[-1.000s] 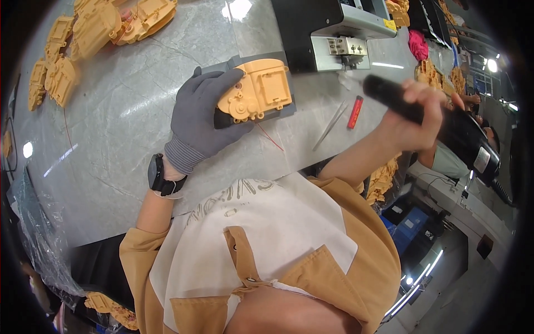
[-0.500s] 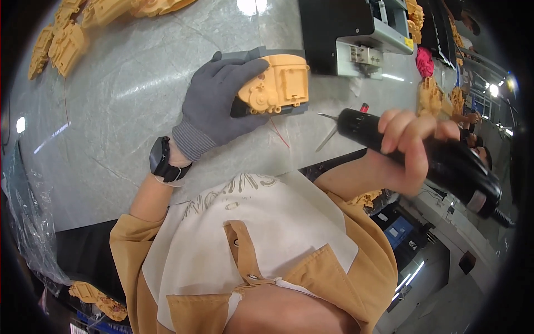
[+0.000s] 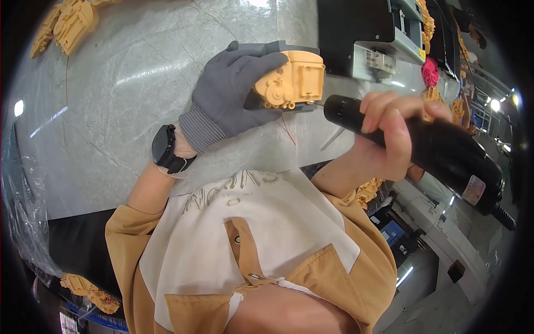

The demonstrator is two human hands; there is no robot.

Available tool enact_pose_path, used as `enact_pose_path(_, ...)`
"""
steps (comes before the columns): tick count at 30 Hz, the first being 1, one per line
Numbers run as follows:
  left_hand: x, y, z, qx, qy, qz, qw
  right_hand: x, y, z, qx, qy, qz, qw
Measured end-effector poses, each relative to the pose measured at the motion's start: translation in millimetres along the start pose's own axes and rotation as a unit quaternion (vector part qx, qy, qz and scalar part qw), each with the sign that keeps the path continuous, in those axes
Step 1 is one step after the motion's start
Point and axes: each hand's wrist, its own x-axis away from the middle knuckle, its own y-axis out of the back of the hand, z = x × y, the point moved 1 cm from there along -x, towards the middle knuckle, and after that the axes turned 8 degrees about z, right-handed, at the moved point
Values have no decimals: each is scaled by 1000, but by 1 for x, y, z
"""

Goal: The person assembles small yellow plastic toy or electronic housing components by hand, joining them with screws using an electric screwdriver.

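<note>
My left hand, in a grey glove, is wrapped round an orange-yellow plastic housing with moulded ribs and a round boss. The housing sits in a dark grey block-like holder on the table. My bare right hand grips a black electric screwdriver, its cord at the lower right. The tool points left, and its thin bit reaches the housing's lower right corner; whether it touches a screw there is too small to tell. A thin red wire trails out below the housing.
A black and grey machine stands just beyond the housing, to the right. More orange-yellow plastic parts lie at the far left, others along the right edge. A pink bundle is at the right. Clear plastic film hangs at the left edge.
My right hand has brought the screwdriver left and slightly up, so its bit now meets the housing's corner. My left hand still holds the housing; the whole view has shifted a little.
</note>
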Motion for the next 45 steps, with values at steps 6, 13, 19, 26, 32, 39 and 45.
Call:
enact_pose_path(6,2,-1,1,1,8,3,1000,-2,-6,3,73,-37,21,996)
enact_pose_path(13,-1,1,1,-31,-23,-20,999,2,-4,-2,69,-43,43,996)
enact_pose_path(19,-2,0,3,-31,-33,-29,999,1,0,-7,4,-54,46,997)
enact_pose_path(26,0,-3,3,-26,13,5,1000,2,8,-8,8,-15,68,998)
enact_pose_path(32,1,0,-8,-25,39,43,998,7,75,29,40,80,-195,977)
enact_pose_path(39,-7,0,-7,-45,-8,-2,999,-23,100,-19,128,148,-221,956)
enact_pose_path(45,-6,0,-6,-44,11,-2,999,8,78,29,-7,39,-76,996)
